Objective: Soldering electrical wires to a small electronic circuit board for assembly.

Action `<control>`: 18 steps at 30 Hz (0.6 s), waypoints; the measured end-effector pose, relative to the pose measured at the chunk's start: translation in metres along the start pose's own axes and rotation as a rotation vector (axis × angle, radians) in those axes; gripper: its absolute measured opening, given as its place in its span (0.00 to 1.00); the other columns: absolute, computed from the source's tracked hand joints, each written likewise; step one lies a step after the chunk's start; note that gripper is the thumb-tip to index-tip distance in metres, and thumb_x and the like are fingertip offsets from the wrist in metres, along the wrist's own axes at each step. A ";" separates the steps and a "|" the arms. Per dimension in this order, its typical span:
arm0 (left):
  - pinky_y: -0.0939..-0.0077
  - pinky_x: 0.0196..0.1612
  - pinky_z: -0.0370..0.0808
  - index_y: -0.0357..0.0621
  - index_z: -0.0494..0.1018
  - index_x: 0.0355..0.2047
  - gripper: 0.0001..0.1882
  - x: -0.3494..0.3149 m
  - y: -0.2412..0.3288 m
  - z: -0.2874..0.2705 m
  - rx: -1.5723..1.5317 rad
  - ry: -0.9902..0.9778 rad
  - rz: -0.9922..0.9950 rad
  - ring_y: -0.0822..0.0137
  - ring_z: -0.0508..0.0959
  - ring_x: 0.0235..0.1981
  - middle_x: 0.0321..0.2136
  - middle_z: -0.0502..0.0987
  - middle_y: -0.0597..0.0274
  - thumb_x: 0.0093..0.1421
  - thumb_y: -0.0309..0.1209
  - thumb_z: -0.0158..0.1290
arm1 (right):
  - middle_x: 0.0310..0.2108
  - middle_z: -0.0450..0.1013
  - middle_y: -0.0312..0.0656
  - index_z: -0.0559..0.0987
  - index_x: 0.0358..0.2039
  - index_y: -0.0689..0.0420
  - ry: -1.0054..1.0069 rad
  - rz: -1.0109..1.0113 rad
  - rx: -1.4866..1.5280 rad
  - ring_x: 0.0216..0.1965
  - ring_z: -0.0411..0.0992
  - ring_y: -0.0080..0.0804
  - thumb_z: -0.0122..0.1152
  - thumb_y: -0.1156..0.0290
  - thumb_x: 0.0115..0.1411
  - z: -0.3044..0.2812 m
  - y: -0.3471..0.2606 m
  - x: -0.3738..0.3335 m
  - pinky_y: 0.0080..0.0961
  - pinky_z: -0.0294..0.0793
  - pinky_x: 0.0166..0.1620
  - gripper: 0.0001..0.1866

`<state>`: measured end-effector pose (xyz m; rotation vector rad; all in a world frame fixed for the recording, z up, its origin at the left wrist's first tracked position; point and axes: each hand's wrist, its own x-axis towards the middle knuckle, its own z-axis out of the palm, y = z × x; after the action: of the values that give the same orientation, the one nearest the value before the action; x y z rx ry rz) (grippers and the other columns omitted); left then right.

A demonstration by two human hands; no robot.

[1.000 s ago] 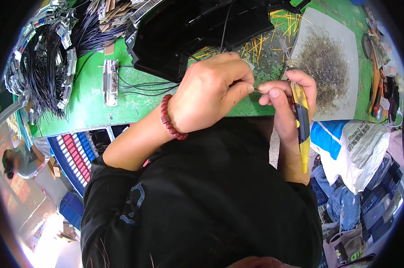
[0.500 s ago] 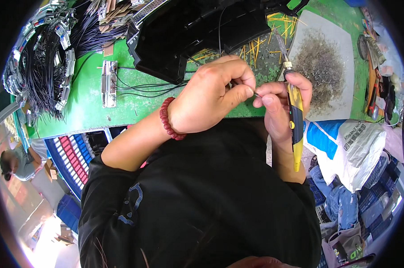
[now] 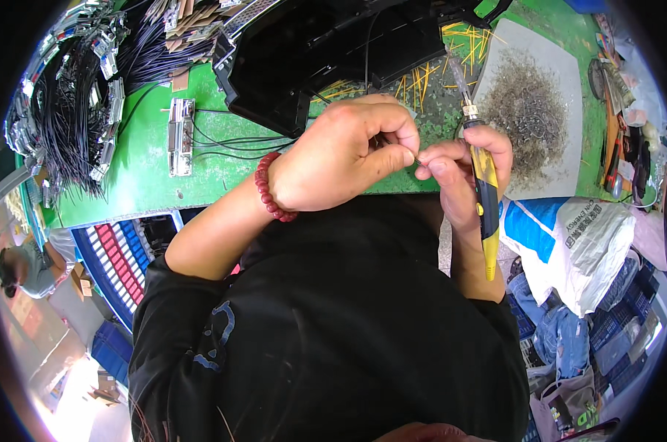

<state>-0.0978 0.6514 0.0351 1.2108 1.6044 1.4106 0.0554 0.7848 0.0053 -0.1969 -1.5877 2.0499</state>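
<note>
Here our left hand (image 3: 348, 158) pinches a thin wire (image 3: 416, 157) steady while our right hand (image 3: 462, 173) clasps the yellow-handled soldering iron (image 3: 484, 188), tip clear.

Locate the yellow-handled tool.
In the head view, the yellow-handled tool sits in the right hand, right of centre, near the grey tray.

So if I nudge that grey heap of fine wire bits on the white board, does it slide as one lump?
Probably not. The heap looks like loose, thin, tangled snippets, so it would likely smear and shed strays. It seems light, so bits may scatter easily. The white board looks smooth, so pieces could skid off its edge.
</note>
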 end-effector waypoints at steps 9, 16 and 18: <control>0.74 0.32 0.69 0.39 0.74 0.28 0.04 -0.001 0.004 0.003 0.092 0.018 -0.008 0.66 0.73 0.28 0.25 0.73 0.61 0.54 0.22 0.59 | 0.32 0.75 0.44 0.68 0.48 0.59 0.025 -0.147 -0.218 0.32 0.76 0.27 0.61 0.86 0.57 0.004 0.011 -0.004 0.22 0.76 0.37 0.20; 0.72 0.32 0.70 0.39 0.73 0.26 0.05 0.000 0.005 0.009 0.217 0.063 0.106 0.60 0.73 0.28 0.25 0.72 0.59 0.52 0.21 0.59 | 0.31 0.75 0.44 0.68 0.49 0.60 0.055 -0.160 -0.284 0.31 0.75 0.26 0.61 0.85 0.57 0.001 0.010 -0.010 0.21 0.75 0.36 0.20; 0.71 0.32 0.70 0.38 0.72 0.27 0.05 0.000 0.006 0.008 0.197 0.053 0.100 0.60 0.73 0.28 0.25 0.72 0.59 0.53 0.21 0.59 | 0.32 0.76 0.45 0.68 0.49 0.60 0.058 -0.103 -0.212 0.31 0.74 0.25 0.61 0.85 0.58 0.000 0.008 -0.010 0.21 0.75 0.35 0.20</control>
<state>-0.0889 0.6543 0.0390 1.3939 1.7744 1.3818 0.0616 0.7785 -0.0040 -0.2440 -1.7411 1.7827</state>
